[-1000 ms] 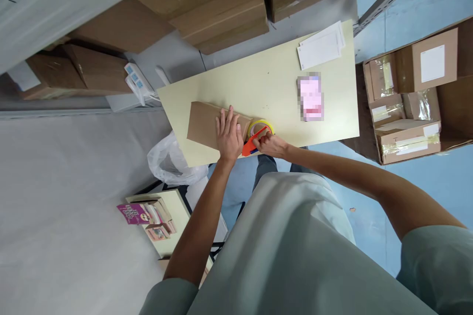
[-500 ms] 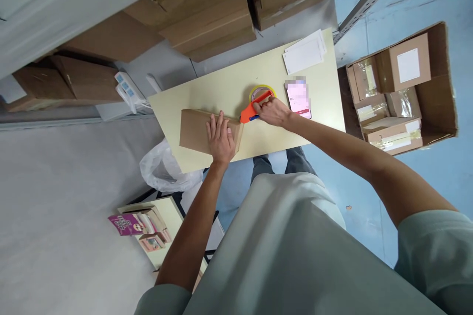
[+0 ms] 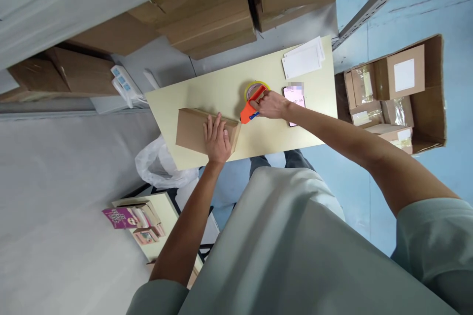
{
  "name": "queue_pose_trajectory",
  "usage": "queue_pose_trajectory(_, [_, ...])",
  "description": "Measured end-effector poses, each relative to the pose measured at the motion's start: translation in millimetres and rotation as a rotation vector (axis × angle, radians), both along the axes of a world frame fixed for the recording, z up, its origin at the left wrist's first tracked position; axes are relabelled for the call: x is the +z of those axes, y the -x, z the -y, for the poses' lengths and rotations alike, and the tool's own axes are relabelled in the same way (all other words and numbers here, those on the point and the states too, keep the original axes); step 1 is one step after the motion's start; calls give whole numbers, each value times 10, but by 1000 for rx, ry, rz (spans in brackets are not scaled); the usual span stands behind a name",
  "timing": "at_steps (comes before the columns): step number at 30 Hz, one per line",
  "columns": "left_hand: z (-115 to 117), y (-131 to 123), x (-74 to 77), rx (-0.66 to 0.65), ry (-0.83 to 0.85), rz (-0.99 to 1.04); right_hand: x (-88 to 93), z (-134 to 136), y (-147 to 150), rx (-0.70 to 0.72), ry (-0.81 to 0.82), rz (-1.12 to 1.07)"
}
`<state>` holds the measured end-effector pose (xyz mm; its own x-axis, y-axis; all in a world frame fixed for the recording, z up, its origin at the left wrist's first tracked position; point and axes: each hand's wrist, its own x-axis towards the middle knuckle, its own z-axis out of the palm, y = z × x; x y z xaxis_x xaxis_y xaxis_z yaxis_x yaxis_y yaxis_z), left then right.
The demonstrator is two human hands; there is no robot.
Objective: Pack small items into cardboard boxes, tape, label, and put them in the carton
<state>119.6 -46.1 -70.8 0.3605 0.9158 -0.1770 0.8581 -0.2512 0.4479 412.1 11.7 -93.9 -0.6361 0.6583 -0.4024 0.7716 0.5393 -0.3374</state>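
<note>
A flat brown cardboard box (image 3: pixel 192 130) lies on the pale yellow table (image 3: pixel 221 91). My left hand (image 3: pixel 215 139) rests on the box's right end, fingers spread flat. My right hand (image 3: pixel 271 106) grips an orange tape dispenser (image 3: pixel 250 106) with a yellow-rimmed tape roll, held just right of the box's end, above the table. A phone (image 3: pixel 295 98) lies on the table partly under my right wrist.
White paper sheets (image 3: pixel 303 58) lie at the table's far right corner. A large open carton (image 3: pixel 399 93) of taped parcels stands on the blue floor at right. Stacked cardboard boxes (image 3: pixel 207 15) line the wall behind. A white plastic bag (image 3: pixel 158 165) and a small table with packets (image 3: pixel 138 216) are at left.
My right hand lifted the tape dispenser off the box's near end and carried it up and to the right, near the phone. My left hand stayed pressed on the box.
</note>
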Motion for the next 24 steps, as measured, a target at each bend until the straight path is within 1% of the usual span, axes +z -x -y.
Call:
queue_pose_trajectory(4, [1, 11, -31, 20, 19, 40, -29, -81, 77, -16, 10, 49])
queue_pose_trajectory(8, [-6, 10, -38, 37, 51, 64, 7, -96, 204, -7, -9, 60])
queue_pose_trajectory(11, [-23, -8, -16, 74, 80, 98, 75, -42, 283, -12, 4, 92])
queue_pose_trajectory(16, [-42, -41, 25, 95, 104, 125, 172, 80, 388, -94, 47, 112])
queue_pose_trajectory(18, [-34, -40, 20, 79, 81, 121, 197, 64, 511, -178, 72, 122])
queue_pose_trajectory(21, [-17, -26, -11, 42, 31, 101, 256, -56, 819, -302, 74, 126])
queue_pose_trajectory(24, [-8, -13, -28, 29, -1, 108, 372, -186, 1114, -343, 40, 91])
